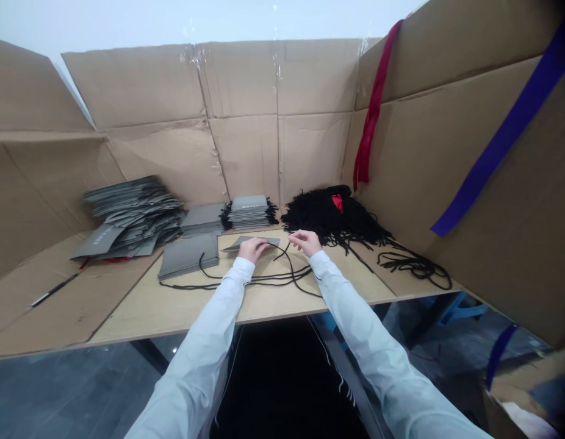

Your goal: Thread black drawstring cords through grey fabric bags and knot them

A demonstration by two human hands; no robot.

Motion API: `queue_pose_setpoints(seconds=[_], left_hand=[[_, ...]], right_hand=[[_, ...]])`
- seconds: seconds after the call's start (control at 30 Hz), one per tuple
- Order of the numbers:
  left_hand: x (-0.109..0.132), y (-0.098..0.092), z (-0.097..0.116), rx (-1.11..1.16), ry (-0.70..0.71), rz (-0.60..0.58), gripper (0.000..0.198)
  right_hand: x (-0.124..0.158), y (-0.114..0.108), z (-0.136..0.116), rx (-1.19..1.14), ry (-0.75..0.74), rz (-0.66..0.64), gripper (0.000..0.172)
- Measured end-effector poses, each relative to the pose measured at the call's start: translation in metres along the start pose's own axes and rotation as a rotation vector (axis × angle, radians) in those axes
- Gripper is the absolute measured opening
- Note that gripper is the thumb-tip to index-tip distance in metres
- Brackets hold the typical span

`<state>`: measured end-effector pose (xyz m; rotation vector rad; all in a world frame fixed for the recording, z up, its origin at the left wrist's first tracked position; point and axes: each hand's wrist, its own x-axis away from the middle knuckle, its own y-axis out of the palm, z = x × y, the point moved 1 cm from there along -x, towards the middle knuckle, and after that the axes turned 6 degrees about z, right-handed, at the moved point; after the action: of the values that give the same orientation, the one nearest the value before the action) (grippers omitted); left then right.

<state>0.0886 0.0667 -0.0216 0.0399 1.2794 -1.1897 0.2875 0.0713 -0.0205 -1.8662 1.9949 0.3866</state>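
cardboard walls (243, 76) box in a pale wood-look surface (136, 317). far left: big leaning pile of flat grey card pieces (136, 204). right of it, front: low stack of flat grey card pieces (188, 253), long thin black cords (179, 286) running from its front edge under the sleeves. watch those; a forearm could snag them and tug the work.

centre: left hand (254, 249), thumb and fingers closed on the near right side of a single flat grey card piece (238, 242), just above or on the surface, can't tell. right hand (306, 241) near it, fingertips together, looks like pinching a thin black cord end (281, 253); too small to be certain.

my take: hold the card close to its edge, firm, no creasing. pinch cord near the tip so it doesn't flop. draw it slow and even, edge could tear.

right: shaggy mound of black cords (319, 213). keep the working cord clear of it.
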Motion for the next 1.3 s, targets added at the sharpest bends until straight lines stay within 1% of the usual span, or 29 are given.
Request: queue_pose_setpoints(seconds=[0.07, 0.17, 0.3, 0.5, 0.6, 0.67, 0.73, 0.8, 0.87, 0.97, 1.03, 1.13, 1.2, 1.27, 1.3], left_hand=[[0.0, 0.0, 0.001, -0.016, -0.003, 0.003, 0.015], [0.001, 0.0, 0.002, -0.037, -0.008, -0.011, 0.016], [0.003, 0.002, 0.003, -0.03, -0.002, -0.03, 0.019], [0.003, 0.003, 0.002, 0.038, 0.001, -0.042, 0.02], [0.001, 0.003, 0.001, 0.069, 0.05, -0.079, 0.025], [0.0, 0.001, 0.001, 0.066, 0.083, -0.131, 0.032], [-0.001, -0.001, 0.001, 0.07, 0.082, -0.185, 0.04], [-0.003, -0.004, 0.001, 0.097, 0.022, -0.21, 0.042], [-0.006, -0.006, 0.0, 0.148, -0.085, -0.226, 0.036], [-0.012, -0.004, 0.002, 0.304, -0.276, -0.287, 0.027], [-0.017, -0.002, 0.004, 0.463, -0.4, -0.33, 0.027], [-0.028, -0.002, 0.009, 0.671, -0.613, -0.361, 0.035], [-0.037, -0.007, 0.013, 0.751, -0.733, -0.367, 0.041], [-0.048, -0.015, 0.018, 0.808, -0.791, -0.349, 0.042], [-0.053, -0.02, 0.02, 0.847, -0.797, -0.333, 0.04]], right_hand=[[0.0, 0.002, 0.0, -0.022, 0.0, -0.044, 0.025], [0.0, 0.002, 0.001, -0.053, 0.002, -0.072, 0.025], [0.0, 0.002, 0.001, -0.075, 0.022, -0.077, 0.024], [0.001, 0.003, 0.002, -0.075, 0.008, -0.083, 0.024], [0.0, 0.004, 0.003, -0.091, 0.015, -0.028, 0.025], [-0.002, 0.003, 0.004, -0.12, 0.012, 0.064, 0.025], [-0.004, 0.001, 0.004, -0.152, -0.002, 0.175, 0.025], [-0.006, -0.003, 0.005, -0.186, -0.018, 0.262, 0.025], [-0.009, -0.007, 0.007, -0.243, -0.021, 0.317, 0.027], [-0.018, -0.01, 0.006, -0.331, 0.019, 0.334, 0.028], [-0.029, -0.01, -0.002, -0.362, 0.04, 0.319, 0.028], [-0.05, -0.007, -0.027, -0.391, 0.04, 0.251, 0.024], [-0.065, -0.003, -0.05, -0.404, 0.038, 0.16, 0.022], [-0.078, 0.0, -0.075, -0.408, 0.026, 0.104, 0.019], [-0.083, 0.002, -0.086, -0.395, 0.024, 0.087, 0.018]])
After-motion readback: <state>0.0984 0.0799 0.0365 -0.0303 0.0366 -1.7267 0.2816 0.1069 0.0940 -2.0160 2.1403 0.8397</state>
